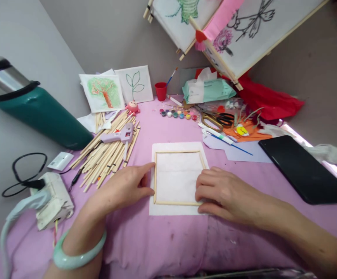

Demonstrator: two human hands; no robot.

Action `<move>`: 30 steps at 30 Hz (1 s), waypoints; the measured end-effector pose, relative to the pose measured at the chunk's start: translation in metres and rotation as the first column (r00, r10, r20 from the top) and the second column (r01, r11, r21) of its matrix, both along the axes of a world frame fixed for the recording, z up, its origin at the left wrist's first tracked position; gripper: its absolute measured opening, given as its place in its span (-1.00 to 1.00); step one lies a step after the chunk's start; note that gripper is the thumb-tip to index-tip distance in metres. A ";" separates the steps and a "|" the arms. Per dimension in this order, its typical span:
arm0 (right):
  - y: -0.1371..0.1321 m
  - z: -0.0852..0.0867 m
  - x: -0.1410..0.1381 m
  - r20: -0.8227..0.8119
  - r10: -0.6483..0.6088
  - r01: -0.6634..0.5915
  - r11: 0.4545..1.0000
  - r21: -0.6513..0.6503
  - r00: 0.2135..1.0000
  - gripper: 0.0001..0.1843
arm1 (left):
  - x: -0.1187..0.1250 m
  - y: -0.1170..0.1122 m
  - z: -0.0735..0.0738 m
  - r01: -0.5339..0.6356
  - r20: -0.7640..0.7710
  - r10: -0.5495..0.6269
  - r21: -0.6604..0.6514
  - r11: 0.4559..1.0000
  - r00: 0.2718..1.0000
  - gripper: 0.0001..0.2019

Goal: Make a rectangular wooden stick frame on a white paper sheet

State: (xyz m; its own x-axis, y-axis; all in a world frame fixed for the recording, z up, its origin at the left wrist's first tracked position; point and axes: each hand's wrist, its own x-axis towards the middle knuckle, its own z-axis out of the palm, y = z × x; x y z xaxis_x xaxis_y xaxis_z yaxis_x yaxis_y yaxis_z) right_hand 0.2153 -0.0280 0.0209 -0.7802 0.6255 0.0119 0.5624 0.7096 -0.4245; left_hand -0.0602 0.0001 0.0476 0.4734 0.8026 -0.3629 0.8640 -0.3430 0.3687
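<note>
A square frame of thin wooden sticks point(177, 152) lies flat on a sheet of white paper point(178, 211). At its left side is my left hand point(127, 184), index finger and thumb spread apart, their tips touching the upper and lower parts of the left stick. My right hand point(223, 192) curls its fingers over the right stick, with the thumb by the lower right corner; that corner is hidden under the hand. The right stick slants slightly outward toward the bottom.
Left of the paper, a lilac glue gun point(121, 134) rests on a pile of wooden sticks point(104, 162). A teal bottle point(46, 116) and a power strip point(53, 201) stand farther left. Scissors point(213, 121), paint pots point(178, 114) and a black tablet point(305, 168) lie right. A decorated lantern hangs above.
</note>
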 end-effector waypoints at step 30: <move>-0.021 0.004 0.049 -0.120 -0.506 0.520 0.834 0.185 0.854 -0.82 | -0.005 0.004 -0.013 -0.092 -0.027 0.091 -0.040 0.995 0.995 -0.36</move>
